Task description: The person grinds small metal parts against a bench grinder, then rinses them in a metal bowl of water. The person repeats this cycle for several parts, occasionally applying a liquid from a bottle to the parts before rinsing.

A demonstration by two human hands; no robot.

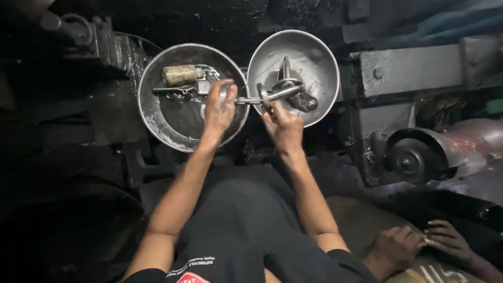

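Nearest the camera, the person's dark-clothed lap fills the lower frame, and a co-worker's two hands [419,243] rest together at the lower right, well apart from the work. Further out, both forearms reach forward to a metal shaft part [272,95] held horizontally between the two bowls. The left hand [220,107] has its fingers curled round the shaft's left end, above the left bowl [157,123]; the right hand [283,126] pinches the shaft from below, just beside its round flange, at the rim of the right bowl [319,52]. Judged from this grip, the step in hand is washing or inspecting the part over the bowls, the hands steadying both ends. The next move appears to call for keeping the shaft level and a firm hold on an oily surface, since either end could slip. Inside the left bowl lie a brownish cylindrical piece [181,75] and small metal fittings in dark liquid. The right bowl holds further dark metal components [298,97]. Beyond, greasy machine castings [408,71] stand in shadow.
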